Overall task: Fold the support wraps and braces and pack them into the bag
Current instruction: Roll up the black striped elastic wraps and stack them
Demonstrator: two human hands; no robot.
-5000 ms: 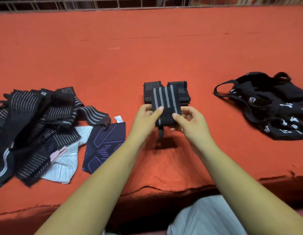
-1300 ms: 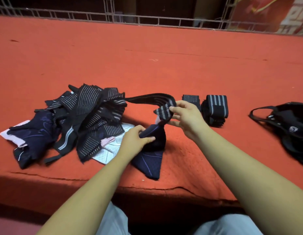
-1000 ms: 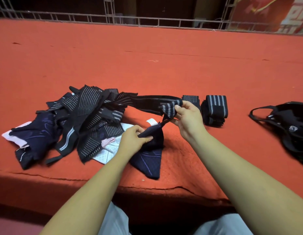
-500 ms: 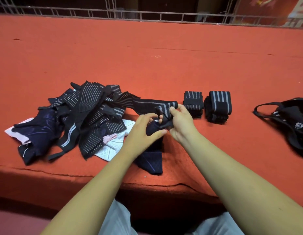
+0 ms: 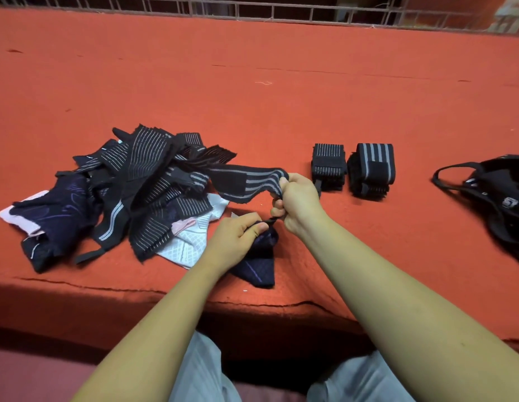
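My right hand (image 5: 296, 201) grips the end of a long black wrap with grey stripes (image 5: 246, 181), which trails left into a tangled pile of wraps and braces (image 5: 130, 192). My left hand (image 5: 238, 236) pinches a thin black strap at the wrap's end, just above a dark navy brace (image 5: 259, 266) lying near the front edge. Two folded wraps, a thin-striped one (image 5: 329, 166) and a wide-striped one (image 5: 371, 169), sit side by side right of my hands. The black bag (image 5: 496, 198) lies at the far right, partly cut off.
Everything lies on an orange-red cloth surface (image 5: 252, 97) whose front edge runs just before my knees. A metal railing (image 5: 281, 10) lines the far side. A white and pink brace (image 5: 191, 245) peeks from under the pile.
My hands have drawn slightly apart: the right hand has closed round the wrap's end and lifted it, and the left has dropped to pinch the thin strap. The folded pair and bag lie still.
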